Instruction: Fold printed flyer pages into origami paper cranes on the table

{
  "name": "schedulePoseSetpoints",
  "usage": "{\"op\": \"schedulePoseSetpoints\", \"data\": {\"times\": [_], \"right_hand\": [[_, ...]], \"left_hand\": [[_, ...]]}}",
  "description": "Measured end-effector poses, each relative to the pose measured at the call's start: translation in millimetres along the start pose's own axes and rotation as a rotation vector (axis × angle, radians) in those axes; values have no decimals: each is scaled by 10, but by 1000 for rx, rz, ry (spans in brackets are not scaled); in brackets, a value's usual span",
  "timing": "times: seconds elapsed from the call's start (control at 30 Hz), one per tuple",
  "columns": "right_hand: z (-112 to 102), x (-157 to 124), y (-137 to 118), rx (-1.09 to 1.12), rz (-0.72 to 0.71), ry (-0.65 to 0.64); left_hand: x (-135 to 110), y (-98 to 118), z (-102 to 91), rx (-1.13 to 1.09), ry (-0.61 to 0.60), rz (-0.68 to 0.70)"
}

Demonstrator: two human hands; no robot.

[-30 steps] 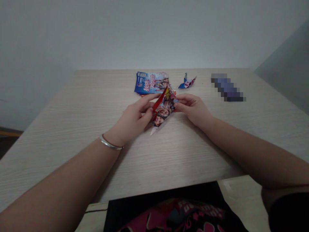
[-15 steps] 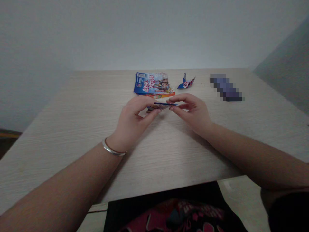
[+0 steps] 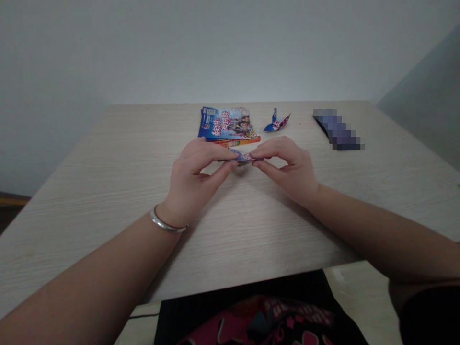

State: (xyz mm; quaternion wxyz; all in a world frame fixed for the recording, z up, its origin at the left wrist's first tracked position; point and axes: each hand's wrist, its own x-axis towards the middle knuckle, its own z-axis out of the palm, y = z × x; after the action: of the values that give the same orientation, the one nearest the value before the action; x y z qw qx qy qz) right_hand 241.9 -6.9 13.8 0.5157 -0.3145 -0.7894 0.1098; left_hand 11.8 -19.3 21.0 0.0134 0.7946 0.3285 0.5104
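Note:
A small folded piece of printed paper (image 3: 244, 156), blue and white with some red, is held level just above the table between both hands. My left hand (image 3: 201, 167), with a silver bangle at the wrist, pinches its left end between thumb and fingers. From the other side my right hand (image 3: 285, 165) pinches the right end, thumb below and index finger on top. The fingertips cover both ends of the paper. Beyond the hands lies a stack of printed leaflets (image 3: 224, 123), blue on top with an orange edge below. To its right stands a folded paper crane (image 3: 278, 122) of similar print.
A pixelated dark flat object (image 3: 338, 129) lies at the back right of the pale wood-grain table (image 3: 230, 249). A wall (image 3: 230, 52) rises behind the table's far edge. Patterned dark cloth (image 3: 273, 321) shows below the near edge.
The folded paper has tilted so that more of its blue and white upper face shows. My left fingers have shifted slightly, and both hands keep their pinch.

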Motion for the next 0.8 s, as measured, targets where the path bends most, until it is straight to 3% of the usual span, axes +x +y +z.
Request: {"op": "schedulePoseSetpoints", "data": {"times": [0.27, 0.47, 0.8], "right_hand": [[27, 20, -27, -3, -156, -21], [31, 3, -27, -39, -57, 25], [47, 28, -58, -104, -244, -14]], "left_hand": [[9, -2, -29, 90, -93, 51], [-6, -37, -24, 119, -78, 65], [-11, -19, -24, 276, -97, 199]]}}
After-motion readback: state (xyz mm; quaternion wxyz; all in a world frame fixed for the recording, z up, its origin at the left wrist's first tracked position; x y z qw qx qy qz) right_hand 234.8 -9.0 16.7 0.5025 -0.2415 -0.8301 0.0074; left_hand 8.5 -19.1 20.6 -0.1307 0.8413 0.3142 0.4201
